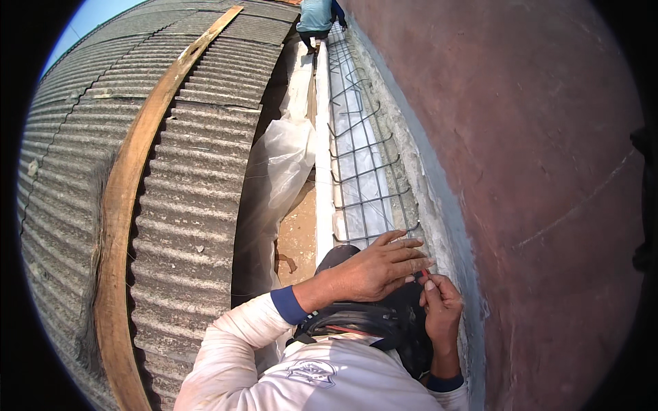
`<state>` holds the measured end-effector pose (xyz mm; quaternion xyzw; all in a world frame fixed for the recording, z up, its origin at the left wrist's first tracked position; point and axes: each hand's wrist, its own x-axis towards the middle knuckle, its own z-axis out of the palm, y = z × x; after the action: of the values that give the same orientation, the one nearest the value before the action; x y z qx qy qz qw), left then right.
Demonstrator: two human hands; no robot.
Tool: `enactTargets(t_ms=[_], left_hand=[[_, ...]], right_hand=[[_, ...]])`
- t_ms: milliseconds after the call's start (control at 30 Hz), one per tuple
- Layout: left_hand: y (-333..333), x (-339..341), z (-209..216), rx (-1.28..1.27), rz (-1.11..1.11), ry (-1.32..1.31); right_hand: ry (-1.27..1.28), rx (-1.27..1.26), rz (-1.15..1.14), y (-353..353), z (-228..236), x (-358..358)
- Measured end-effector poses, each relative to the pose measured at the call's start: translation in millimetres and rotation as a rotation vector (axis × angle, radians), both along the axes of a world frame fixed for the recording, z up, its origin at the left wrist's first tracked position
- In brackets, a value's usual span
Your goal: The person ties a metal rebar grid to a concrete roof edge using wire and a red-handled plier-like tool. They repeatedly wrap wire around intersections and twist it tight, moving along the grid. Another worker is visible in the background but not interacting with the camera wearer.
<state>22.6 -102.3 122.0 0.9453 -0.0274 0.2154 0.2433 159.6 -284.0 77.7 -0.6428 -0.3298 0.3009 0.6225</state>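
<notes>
A steel rebar cage [363, 151] of long bars and bent stirrups lies in a narrow channel, running straight away from the hands; its nearest stirrup sits just under the left fingertips. The left hand [377, 268] lies palm down with fingers spread flat over that near end, touching the bars rather than closing round anything. Directly beside it, on the wall side and slightly nearer the body, the right hand [440, 307] is curled in a tight pinch on a small red-tipped tool [424, 272], whose tip pokes out just where the two hands meet. What kind of tool it is cannot be told, since the fingers hide most of it.

Under the cage, white sheeting [356, 171] lines the channel. On the far side of the left hand from the wall, a white board [323, 151] stands on edge along the channel, with crumpled clear plastic [281, 164] hanging just beyond it. Hard against the right hand rises a rough grey concrete edge [439, 205], and above it a reddish-brown wall [534, 137]. Well out past the plastic lies a corrugated grey roof [199, 178] crossed by a curving wooden plank [127, 185]. At the far end of the cage, another person [317, 17] in a light blue top crouches.
</notes>
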Motion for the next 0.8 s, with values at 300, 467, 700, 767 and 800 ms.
enactTargets(t_ms=[300, 467, 700, 767, 800], left_hand=[[40.2, 28.7, -20.9, -0.497, -0.007, -0.162], [56.3, 52.7, -33.2, -0.596, 0.139, -0.039], [58.7, 52.1, -45.1, -0.613, 0.066, -0.042], [57.0, 50.1, -44.7, -0.635, 0.035, -0.009], [56.0, 49.3, -44.8, -0.645, 0.020, -0.002]], right_hand=[[0.128, -0.192, 0.364, -16.8, 39.4, 39.0], [0.557, -0.019, 0.393, -4.3, 14.7, 44.3], [0.795, 0.006, 0.335, -2.9, 4.7, 46.7], [0.901, 0.020, 0.369, -2.1, 0.5, 44.3], [0.987, 0.063, 0.419, -0.7, -2.7, 42.5]])
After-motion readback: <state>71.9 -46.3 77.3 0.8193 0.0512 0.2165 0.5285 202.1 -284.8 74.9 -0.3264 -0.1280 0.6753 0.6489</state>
